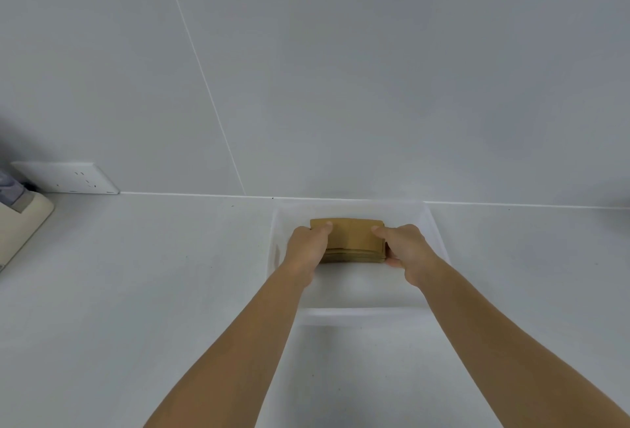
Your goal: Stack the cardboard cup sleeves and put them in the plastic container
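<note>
Against the wall at the back of the white counter [136, 291] sits one clear plastic container [439, 240], and everything that matters is placed relative to it. Over its open top, toward the far wall side, is a single stack of brown cardboard cup sleeves [351, 240] — several flattened layers show at the near edge, but the exact count cannot be told. Two bare hands hold that stack, one at each end. The left hand [306, 247] is closed around the stack's left end, its thumb lying on the top sleeve and its fingers hidden below. The right hand [405, 247] clamps the right end likewise, thumb on top and the fingers wrapped under and around the side. Whether the stack rests on the container floor or hangs just above it cannot be told. Two forearms reach in across the container's near rim. Well to the left of the container, one white wall socket [68, 178] sits low on the wall, and one cream-coloured appliance [20, 219] stands at the frame edge beyond it.
</note>
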A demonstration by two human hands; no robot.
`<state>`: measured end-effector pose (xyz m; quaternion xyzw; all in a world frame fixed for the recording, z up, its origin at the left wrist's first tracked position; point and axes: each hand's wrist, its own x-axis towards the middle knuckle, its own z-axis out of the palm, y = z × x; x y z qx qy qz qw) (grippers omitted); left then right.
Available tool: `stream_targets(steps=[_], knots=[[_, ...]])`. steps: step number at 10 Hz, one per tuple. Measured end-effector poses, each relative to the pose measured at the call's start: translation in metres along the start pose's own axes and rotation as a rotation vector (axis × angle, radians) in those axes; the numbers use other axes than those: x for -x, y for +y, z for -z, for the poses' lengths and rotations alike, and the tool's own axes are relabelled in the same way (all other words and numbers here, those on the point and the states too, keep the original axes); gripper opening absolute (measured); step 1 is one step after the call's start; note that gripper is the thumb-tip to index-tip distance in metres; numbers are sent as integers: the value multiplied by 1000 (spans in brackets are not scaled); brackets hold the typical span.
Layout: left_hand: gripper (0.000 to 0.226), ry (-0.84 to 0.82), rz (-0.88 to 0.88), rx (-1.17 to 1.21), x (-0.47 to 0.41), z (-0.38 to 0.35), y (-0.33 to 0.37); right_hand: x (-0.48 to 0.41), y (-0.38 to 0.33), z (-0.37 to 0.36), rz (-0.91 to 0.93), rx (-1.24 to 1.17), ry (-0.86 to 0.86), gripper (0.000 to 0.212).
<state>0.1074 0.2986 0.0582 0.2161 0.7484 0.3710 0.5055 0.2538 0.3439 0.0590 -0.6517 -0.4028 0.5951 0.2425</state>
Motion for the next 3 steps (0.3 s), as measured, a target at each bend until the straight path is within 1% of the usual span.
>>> stream_targets(steps=[2,3], knots=[[63,-7,-11,-8,3,4,1,2,1,2,32,55,-11,30],[59,11,-53,-17,11,12,6,8,-6,10,79,133,36,24]])
